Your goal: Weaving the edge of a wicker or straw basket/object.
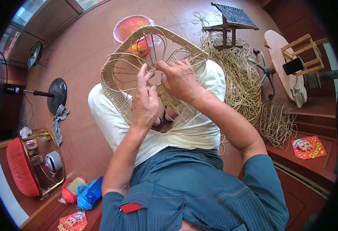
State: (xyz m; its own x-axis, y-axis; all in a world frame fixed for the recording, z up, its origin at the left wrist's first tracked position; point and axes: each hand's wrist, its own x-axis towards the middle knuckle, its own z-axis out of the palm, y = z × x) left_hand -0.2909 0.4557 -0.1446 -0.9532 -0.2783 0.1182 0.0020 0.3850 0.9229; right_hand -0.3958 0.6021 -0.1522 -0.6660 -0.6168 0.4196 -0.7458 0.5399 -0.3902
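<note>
A half-woven tan cord basket (107,79), with a curved woven rim, thin spokes and several loose loops, rests across my knees (99,107). My left hand (145,98) is at its middle, index finger stretched upward among the cords, fingers apart and the thumb separate. Just right of it, my right hand (178,79) is bent over the inner cords (151,50), fingertips closed on a cord. The exact point of that grip is partly hidden by the fingers.
Behind are a pink basin (122,25) and black stool (234,23). Right: heaped cord (242,88), pink board (276,65), wooden frame (307,50). Left: fan stand (56,96), crumpled cloth (59,119), tray with red cushion (20,165), blue bottle (88,192).
</note>
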